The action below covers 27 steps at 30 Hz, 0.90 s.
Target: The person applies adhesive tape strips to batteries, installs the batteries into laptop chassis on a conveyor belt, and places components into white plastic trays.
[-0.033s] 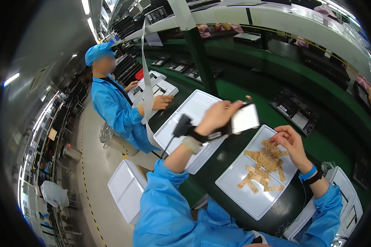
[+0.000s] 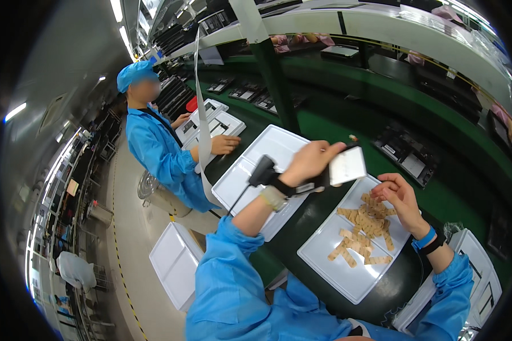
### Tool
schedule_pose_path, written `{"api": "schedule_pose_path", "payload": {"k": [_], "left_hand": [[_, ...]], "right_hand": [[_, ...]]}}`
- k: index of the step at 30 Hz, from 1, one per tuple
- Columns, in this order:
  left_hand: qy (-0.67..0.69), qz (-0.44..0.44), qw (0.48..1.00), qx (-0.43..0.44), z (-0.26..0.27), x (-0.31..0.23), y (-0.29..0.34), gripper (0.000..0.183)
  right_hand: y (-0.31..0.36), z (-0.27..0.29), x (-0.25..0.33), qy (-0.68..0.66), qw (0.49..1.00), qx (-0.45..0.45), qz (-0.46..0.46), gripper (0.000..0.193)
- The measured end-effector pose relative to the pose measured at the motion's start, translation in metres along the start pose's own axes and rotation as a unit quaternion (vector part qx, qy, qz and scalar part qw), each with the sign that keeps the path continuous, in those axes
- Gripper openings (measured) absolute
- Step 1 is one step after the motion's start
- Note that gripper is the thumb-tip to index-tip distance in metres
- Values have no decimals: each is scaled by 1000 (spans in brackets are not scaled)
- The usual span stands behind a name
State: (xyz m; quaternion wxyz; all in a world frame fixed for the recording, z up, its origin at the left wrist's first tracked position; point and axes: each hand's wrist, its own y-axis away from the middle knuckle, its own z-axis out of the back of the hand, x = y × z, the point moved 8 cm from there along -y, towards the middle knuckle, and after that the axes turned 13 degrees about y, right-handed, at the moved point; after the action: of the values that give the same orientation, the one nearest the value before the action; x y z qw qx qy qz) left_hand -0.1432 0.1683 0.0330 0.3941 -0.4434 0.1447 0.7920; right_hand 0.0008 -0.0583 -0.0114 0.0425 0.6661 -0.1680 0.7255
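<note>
My left hand [image 2: 312,162] is closed on a flat black part with a white label [image 2: 347,166], holding it up between two white trays. A small tan and orange end [image 2: 354,138] shows at the part's far corner; the part's underside is hidden. Over the far right edge of the near white tray [image 2: 318,256], my right hand [image 2: 401,202] hangs with loosely bent fingers, and no object shows in them. Below its fingertips lies a loose heap of tan strips [image 2: 371,221], some overlapping, some spread toward the tray's near side.
Another white tray [image 2: 250,165] stands left of the near one. On the green line beyond lies a black device chassis [image 2: 407,153]. A green post [image 2: 276,85] rises at the back. At left a co-worker in blue [image 2: 159,148] handles white-framed parts. A white case [image 2: 478,278] stands at right.
My left hand has moved a little to the right with the labelled black part, nearer my right hand. My right hand and the strips have hardly shifted.
</note>
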Motion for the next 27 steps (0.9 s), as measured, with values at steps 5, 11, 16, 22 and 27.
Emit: {"api": "schedule_pose_path", "payload": {"k": [5, 11, 16, 22, 27], "left_hand": [[120, -65, 988, 76, -98, 7, -32, 52], [110, -47, 991, 53, -136, 21, -45, 42], [172, -43, 983, 49, -142, 36, -40, 34], [317, -7, 944, 91, -164, 48, -40, 25], [553, 68, 820, 131, -175, 42, -35, 25]], "right_hand": [[-11, 45, -36, 18, 990, -140, 11, 25], [-6, 59, -50, -119, 977, -171, -37, 32], [-2, 59, -60, -34, 974, -213, -72, 34], [-1, 77, -83, -91, 963, -228, -114, 28], [5, 89, -100, -40, 958, -240, -154, 21]]}}
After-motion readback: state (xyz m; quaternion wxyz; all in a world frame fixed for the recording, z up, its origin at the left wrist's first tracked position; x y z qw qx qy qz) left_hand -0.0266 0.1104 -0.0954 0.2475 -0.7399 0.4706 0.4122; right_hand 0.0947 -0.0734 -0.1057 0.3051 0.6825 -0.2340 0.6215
